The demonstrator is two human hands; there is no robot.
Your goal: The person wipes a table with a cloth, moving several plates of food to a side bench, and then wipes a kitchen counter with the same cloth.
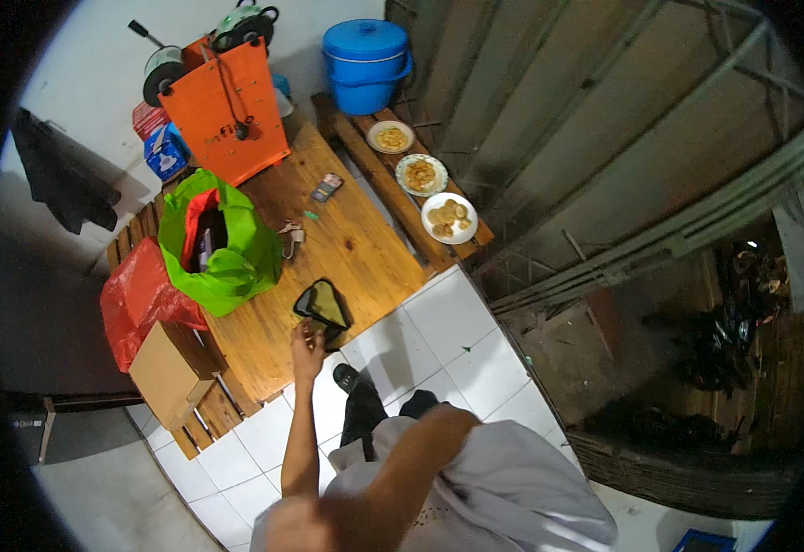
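Note:
My left hand (308, 350) reaches to the near edge of the wooden table (367, 269). Its bent fingers are at the lower side of a small open black case (324, 303) with an olive-yellow inside; whether they grip it is unclear. My right arm is bent, and the blurred right hand (298, 526) is close to the camera, its fingers indistinct. Left of the case stands a bright green bag (250, 272) holding a red bag and dark contents. Beyond the case lie a pale strap-like item (293, 236) and a small dark pack (326, 187).
An orange panelled box (226, 110) stands at the table's back. A slatted bench (367, 159) carries a blue lidded bucket (366, 69) and three plates of food (449, 218). A red plastic bag (143, 297) and a cardboard box (167, 376) lie to the left.

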